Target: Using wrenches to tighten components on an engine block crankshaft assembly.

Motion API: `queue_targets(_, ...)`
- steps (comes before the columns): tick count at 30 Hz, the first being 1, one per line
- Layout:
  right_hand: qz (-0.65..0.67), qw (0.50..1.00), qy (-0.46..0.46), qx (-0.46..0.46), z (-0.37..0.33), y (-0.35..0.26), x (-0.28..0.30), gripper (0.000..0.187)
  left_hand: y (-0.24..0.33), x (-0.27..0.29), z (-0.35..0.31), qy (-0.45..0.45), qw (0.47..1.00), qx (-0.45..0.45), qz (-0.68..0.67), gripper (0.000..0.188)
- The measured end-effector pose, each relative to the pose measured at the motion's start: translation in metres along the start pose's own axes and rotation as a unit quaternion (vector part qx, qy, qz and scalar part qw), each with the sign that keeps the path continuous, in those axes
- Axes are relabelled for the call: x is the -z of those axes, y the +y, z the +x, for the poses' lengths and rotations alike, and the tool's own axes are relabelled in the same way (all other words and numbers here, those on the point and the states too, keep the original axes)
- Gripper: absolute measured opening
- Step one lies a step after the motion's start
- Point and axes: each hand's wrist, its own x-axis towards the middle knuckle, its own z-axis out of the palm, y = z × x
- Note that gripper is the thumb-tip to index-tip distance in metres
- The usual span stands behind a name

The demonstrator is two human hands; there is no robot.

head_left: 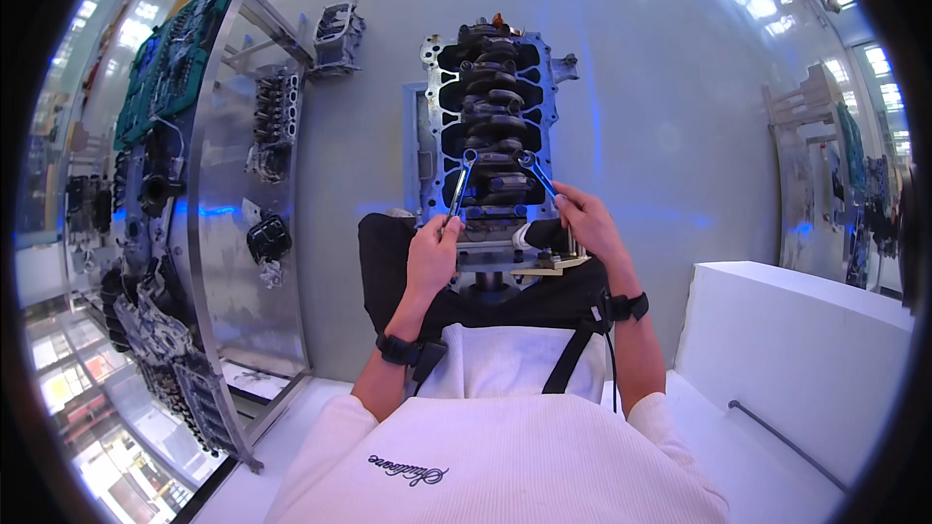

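An engine block (433,126) stands in front of me with its crankshaft (497,116) exposed along the middle. My left hand (433,250) is closed round the lower end of a shiny wrench (460,189), whose ring end lies over the left side of the crankshaft. On the other side, my right hand (589,220) grips a second wrench (540,176). That one slants up and left, its ring end over the crankshaft's right side. Whether either ring sits on a bolt, I cannot tell.
To my left runs a metal bench (218,194) bearing engine parts and a green tool case (175,68). Another engine part (339,37) rests on the floor beyond it. A white block-shaped box (796,330) stands at my right. A small bracket (558,264) sits at the block's near end.
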Motion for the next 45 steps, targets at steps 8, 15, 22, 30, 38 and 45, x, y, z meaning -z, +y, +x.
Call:
queue_targets(8, -0.058, 0.997, -0.052, 0.0, 0.022, 0.005, 0.02, 0.032, 0.013, -0.011, -0.002, -0.017, 0.997, 0.068, -0.04, 0.027)
queue_targets(15, 0.124, 0.982, -0.104, -0.095, 0.005, -0.015, -0.017, 0.03, 0.009, 0.022, 0.012, -0.088, 0.993, 0.073, -0.021, 0.025)
queue_targets(22, 0.387, 0.913, -0.056, -0.119, 0.008, -0.022, -0.087, 0.016, 0.036, 0.091, 0.069, -0.253, 0.956, 0.107, 0.099, 0.027)
queue_targets(30, 0.39, 0.915, -0.086, -0.054, -0.006, -0.037, -0.105, 0.024, 0.084, 0.127, 0.087, -0.204, 0.974, 0.041, 0.092, 0.024)
queue_targets(38, 0.132, 0.99, -0.008, -0.058, -0.001, 0.007, -0.024, 0.026, 0.034, 0.04, 0.012, -0.131, 0.987, 0.051, -0.083, 0.02)
queue_targets(45, 0.021, 0.997, -0.031, -0.063, 0.008, 0.005, -0.008, 0.029, 0.01, -0.002, -0.002, -0.056, 0.988, 0.073, -0.126, 0.024)
